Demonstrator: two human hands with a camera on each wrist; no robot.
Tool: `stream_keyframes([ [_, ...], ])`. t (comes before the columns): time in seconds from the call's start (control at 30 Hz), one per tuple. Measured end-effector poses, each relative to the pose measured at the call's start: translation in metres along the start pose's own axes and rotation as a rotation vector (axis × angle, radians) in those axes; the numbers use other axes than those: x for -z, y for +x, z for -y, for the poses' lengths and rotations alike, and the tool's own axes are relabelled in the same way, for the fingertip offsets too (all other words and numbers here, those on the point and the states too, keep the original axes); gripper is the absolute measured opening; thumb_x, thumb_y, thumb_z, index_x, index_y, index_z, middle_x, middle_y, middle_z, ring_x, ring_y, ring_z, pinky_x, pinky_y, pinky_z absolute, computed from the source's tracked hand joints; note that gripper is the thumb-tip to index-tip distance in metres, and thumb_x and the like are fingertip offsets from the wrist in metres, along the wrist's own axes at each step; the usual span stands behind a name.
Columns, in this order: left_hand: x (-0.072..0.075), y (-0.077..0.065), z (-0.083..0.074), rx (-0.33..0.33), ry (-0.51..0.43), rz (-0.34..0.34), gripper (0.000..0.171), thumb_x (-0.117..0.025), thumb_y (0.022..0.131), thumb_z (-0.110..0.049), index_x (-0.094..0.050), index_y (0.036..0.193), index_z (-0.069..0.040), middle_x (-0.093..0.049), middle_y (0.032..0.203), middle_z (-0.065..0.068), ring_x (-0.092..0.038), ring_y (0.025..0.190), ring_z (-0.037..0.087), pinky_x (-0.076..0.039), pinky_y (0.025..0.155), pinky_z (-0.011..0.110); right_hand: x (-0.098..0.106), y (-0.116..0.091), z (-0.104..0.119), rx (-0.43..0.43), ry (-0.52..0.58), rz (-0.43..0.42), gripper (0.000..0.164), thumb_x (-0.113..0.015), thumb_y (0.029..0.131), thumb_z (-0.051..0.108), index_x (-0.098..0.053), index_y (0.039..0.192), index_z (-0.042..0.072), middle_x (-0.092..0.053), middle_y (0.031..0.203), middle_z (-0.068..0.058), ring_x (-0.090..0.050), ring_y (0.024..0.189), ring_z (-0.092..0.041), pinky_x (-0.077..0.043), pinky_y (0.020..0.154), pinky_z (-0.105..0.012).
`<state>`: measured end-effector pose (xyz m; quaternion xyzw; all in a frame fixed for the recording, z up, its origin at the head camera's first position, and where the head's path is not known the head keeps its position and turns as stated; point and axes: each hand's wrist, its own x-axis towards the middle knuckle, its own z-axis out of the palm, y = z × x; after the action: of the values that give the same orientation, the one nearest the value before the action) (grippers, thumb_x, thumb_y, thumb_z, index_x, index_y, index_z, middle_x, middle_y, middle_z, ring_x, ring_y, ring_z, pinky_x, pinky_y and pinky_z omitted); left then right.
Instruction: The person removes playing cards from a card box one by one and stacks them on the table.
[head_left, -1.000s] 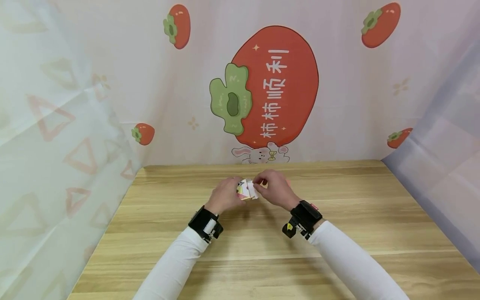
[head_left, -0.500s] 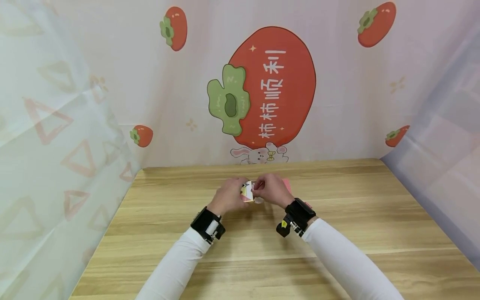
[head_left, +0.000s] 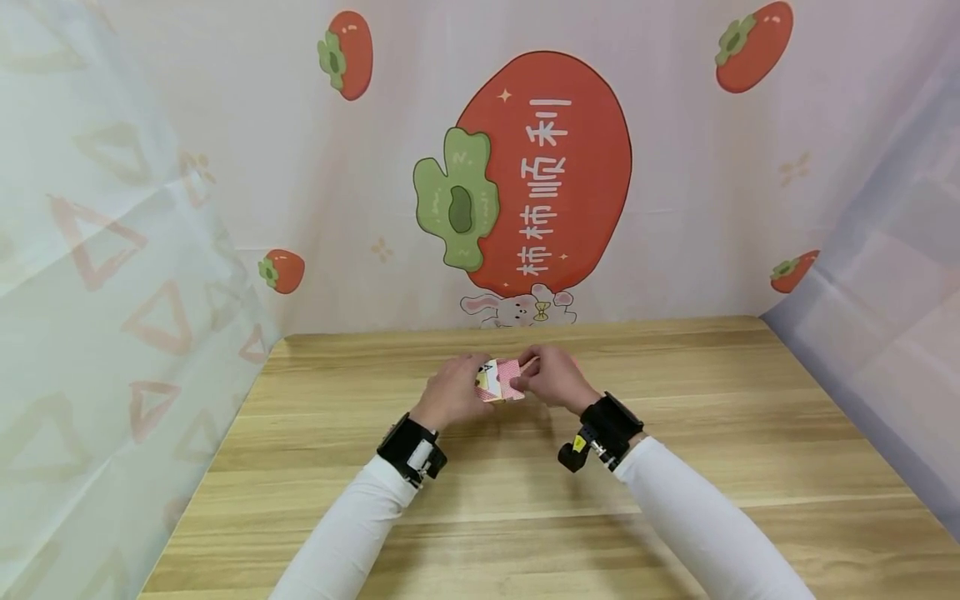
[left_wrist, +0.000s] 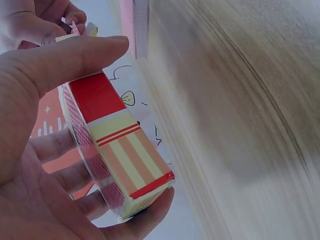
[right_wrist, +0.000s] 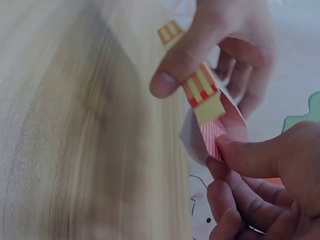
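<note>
My left hand grips a playing card box by its narrow sides, above the far part of the table. In the left wrist view the thumb lies along one edge of the box, which has a red panel and orange stripes. Fingers support the other side. The box's right end is open, with a pink-patterned flap lifted out. My right hand pinches that flap between thumb and index finger; the other fingers curl beneath. A letter A shows on the box's upper face.
A pink-backed block like a stack of cards stands on the wooden table, mostly hidden behind the right hand in the head view. A printed persimmon curtain hangs along the table's back edge.
The right hand first drew back slightly toward the box's end, then moved out right again. The flap's pink side now shows where white was before. The left hand keeps its hold, nearly still.
</note>
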<state>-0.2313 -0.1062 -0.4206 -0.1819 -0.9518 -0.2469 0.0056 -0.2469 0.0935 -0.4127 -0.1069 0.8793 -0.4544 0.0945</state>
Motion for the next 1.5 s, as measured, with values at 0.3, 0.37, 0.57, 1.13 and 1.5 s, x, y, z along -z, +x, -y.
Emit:
stream_keyframes([
  [0.3,0.001,-0.001,0.005,0.034,-0.001,-0.023,0.07,-0.093,0.069,-0.017,-0.062,0.132,-0.007,-0.065,0.114,0.01,-0.059,0.099,0.025,-0.052,0.074,0.044,0.012,-0.004,-0.004,-0.049,-0.014,-0.026,0.039,-0.073,0.093,0.008,-0.057,0.126,-0.003,-0.071,0.092,-0.011,-0.068,0.085,-0.03,-0.053,0.068,-0.034],
  [0.37,0.001,-0.001,0.006,0.041,0.003,-0.022,0.069,-0.093,0.07,-0.017,-0.062,0.131,-0.007,-0.065,0.113,0.009,-0.059,0.098,0.025,-0.052,0.073,0.043,0.014,-0.005,-0.004,-0.014,-0.063,-0.051,0.042,-0.075,0.091,0.01,-0.057,0.127,-0.003,-0.069,0.099,-0.013,-0.067,0.091,-0.03,-0.054,0.076,-0.038],
  [0.57,0.001,-0.001,0.007,0.026,0.011,-0.021,0.067,-0.092,0.07,-0.017,-0.063,0.13,-0.007,-0.065,0.112,0.01,-0.059,0.097,0.025,-0.052,0.072,0.043,0.013,-0.005,0.006,0.269,-0.366,-0.063,0.04,-0.085,0.081,0.011,-0.069,0.117,0.005,-0.064,0.125,-0.015,-0.053,0.119,-0.037,-0.045,0.1,-0.052],
  [1.13,0.001,-0.002,0.007,0.011,0.023,0.002,0.069,-0.092,0.072,-0.02,-0.061,0.132,-0.009,-0.064,0.117,0.01,-0.058,0.1,0.025,-0.052,0.076,0.044,0.013,-0.005,0.008,0.454,-0.581,0.128,0.035,-0.089,0.076,0.009,-0.077,0.109,0.009,-0.067,0.122,-0.01,-0.061,0.113,-0.029,-0.048,0.101,-0.046],
  [1.5,0.003,-0.004,0.012,0.065,0.015,-0.008,0.071,-0.093,0.071,-0.02,-0.061,0.133,-0.006,-0.064,0.12,0.011,-0.058,0.102,0.026,-0.053,0.079,0.046,0.032,-0.007,-0.003,0.43,-0.614,0.122,0.035,-0.089,0.077,0.014,-0.078,0.111,0.009,-0.068,0.121,-0.011,-0.062,0.11,-0.03,-0.051,0.097,-0.046],
])
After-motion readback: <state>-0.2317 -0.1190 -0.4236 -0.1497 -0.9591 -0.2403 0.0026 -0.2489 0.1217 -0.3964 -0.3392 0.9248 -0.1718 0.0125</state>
